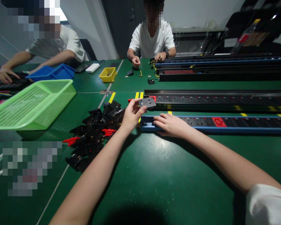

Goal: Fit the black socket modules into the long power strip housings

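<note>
The left hand [130, 115] holds a black socket module [148, 102] above the blue rail [146, 124].

Basket [49, 117] left, strips [192, 121] right; modules [92, 137] between

Workshop with shared assembly table [164, 175]

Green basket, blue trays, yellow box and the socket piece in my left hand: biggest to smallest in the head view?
1. Green basket
2. Blue trays
3. Yellow box and socket piece: too alike to rank, and your left hand holds the piece nearer the camera.
</note>
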A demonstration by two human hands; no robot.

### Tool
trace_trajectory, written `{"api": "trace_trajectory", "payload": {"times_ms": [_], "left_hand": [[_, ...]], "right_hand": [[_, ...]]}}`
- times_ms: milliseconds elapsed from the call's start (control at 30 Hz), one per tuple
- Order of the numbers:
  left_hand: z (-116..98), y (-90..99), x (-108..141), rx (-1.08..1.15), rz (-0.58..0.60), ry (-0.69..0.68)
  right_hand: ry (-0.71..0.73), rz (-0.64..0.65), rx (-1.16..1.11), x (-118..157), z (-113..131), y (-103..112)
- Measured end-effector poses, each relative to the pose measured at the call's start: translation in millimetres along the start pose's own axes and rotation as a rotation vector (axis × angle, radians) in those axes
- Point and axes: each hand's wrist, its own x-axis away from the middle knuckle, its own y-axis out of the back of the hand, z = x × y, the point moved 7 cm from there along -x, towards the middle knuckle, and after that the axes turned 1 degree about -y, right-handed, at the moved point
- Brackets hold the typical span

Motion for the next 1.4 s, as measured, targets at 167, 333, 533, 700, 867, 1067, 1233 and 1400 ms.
{"api": "trace_trajectory", "payload": {"times_ms": [167, 333, 533, 700, 867, 1067, 1233, 1400], "left_hand": [[3, 2.4, -16, -0.032, 0.005, -0.049], [12, 0.6, -22, -0.046, 0.028, -0.034], [14, 1.3, -24, -0.017, 0.037, 0.073], [2, 16.3, -3, 0.079, -0.374, 0.315], [4, 12.7, 38, 0.220, -0.533, 0.336], [26, 30.7, 70, -0.126, -0.625, 0.077], [29, 26.8, 66, -0.217, -0.495, -0.071], [31, 23.3, 65, -0.240, -0.429, -0.033]], "right_hand": [[-0.007, -0.016, -0.012, 0, -1, -1], [-0.003, -0.023, -0.012, 0, 0, -1], [-0.005, -0.027, -0.043, 1, 0, 1], [-0.004, -0.011, -0.045, 1, -1, 1], [-0.004, -0.009, -0.034, 1, 0, 0], [-0.004, -0.035, -0.065, 1, -1, -1], [-0.007, -0.037, -0.066, 0, -1, -1], [-0.004, -0.029, -0.062, 0, -1, 1]]}}
